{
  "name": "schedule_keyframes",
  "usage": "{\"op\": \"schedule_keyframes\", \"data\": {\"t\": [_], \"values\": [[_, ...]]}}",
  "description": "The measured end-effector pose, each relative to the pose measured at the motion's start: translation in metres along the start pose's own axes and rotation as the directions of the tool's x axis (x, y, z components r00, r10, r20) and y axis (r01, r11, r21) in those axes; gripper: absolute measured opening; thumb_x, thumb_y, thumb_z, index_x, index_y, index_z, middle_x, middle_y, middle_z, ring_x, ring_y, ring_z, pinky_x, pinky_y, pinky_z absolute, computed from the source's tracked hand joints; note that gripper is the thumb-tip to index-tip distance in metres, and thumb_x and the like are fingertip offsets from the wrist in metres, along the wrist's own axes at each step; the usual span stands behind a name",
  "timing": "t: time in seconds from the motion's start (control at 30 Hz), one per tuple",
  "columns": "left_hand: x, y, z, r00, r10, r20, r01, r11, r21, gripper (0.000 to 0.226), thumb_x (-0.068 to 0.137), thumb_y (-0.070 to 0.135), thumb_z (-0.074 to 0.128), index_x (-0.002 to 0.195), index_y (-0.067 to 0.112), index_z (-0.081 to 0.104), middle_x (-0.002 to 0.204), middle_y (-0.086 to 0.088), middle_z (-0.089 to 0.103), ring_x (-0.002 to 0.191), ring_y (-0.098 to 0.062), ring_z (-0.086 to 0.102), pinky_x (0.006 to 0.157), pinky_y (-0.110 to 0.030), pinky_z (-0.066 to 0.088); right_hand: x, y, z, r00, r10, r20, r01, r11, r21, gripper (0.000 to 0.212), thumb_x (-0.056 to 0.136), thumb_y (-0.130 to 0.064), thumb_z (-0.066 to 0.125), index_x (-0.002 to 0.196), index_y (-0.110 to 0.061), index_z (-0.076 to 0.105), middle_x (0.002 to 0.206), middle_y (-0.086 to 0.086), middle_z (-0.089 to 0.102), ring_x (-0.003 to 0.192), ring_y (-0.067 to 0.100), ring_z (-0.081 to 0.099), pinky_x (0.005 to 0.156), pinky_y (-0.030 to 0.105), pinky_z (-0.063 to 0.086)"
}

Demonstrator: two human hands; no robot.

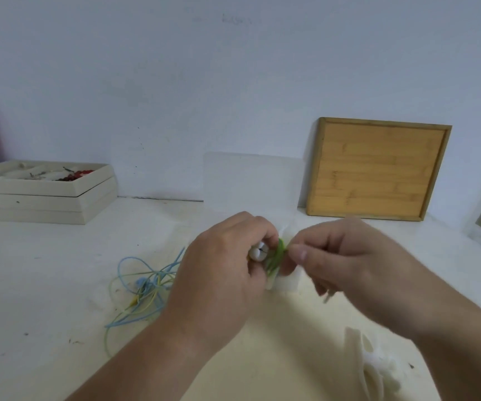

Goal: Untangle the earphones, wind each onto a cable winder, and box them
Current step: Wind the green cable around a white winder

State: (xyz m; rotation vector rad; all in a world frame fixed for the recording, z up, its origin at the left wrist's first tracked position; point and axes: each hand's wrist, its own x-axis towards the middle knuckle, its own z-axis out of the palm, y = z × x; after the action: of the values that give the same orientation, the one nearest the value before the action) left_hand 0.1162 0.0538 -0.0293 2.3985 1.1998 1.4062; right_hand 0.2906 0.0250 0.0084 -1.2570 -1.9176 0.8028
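Green cable (276, 256) is pinched by the right hand (349, 256), the winder (271, 280) gripped in the left hand (219, 273); at nine o'clock, the blue-yellow tangle (143, 285) lies unwound, nothing seen boxed.

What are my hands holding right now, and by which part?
The left hand grips the white cable winder by its upper end, green earphone cable wound round it. The right hand pinches that green cable between thumb and forefinger, beside the winder.

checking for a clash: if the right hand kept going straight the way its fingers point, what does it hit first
The right hand points left, pinching the green cable; just beyond lies the white winder held in the left hand. Depth is unclear.
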Motion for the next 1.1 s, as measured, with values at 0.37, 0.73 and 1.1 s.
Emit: {"op": "schedule_keyframes", "data": {"t": [0.37,0.73,1.1], "values": [[-0.002,0.007,-0.001,0.994,-0.069,0.085,0.090,0.959,-0.270,0.041,0.071,-0.015,0.064,0.078,0.025,0.065,0.081,0.011,0.070,0.081,-0.007,0.067,0.071,-0.022,0.052,0.010,0.017,-0.008,0.924,0.188,-0.332,-0.136,0.976,0.172,0.032,0.094,-0.026,0.063,0.068,-0.009,0.071,0.045,-0.008,0.039,0.041,0.007,0.040,0.071,0.043,0.054],[0.005,0.008,0.000,0.966,-0.256,0.045,0.226,0.740,-0.634,0.037,0.069,-0.021,0.074,0.076,0.016,0.068,0.079,-0.003,0.073,0.074,-0.018,0.071,0.070,-0.023,0.056,0.015,0.023,0.010,0.963,0.252,-0.093,-0.226,0.947,0.227,0.047,0.102,-0.029,0.050,0.062,-0.015,0.070,0.052,-0.005,0.038,0.051,0.014,0.032,0.067,0.034,0.050],[0.006,-0.005,0.004,0.866,-0.490,-0.100,0.365,0.756,-0.543,0.027,0.071,-0.002,0.079,0.078,0.020,0.066,0.074,0.002,0.071,0.068,-0.021,0.070,0.058,-0.014,0.048,0.014,0.023,0.020,0.977,0.211,0.015,-0.208,0.946,0.250,0.027,0.101,-0.008,0.051,0.090,-0.004,0.076,0.059,0.003,0.054,0.049,0.017,0.049,0.083,0.054,0.054]]}}
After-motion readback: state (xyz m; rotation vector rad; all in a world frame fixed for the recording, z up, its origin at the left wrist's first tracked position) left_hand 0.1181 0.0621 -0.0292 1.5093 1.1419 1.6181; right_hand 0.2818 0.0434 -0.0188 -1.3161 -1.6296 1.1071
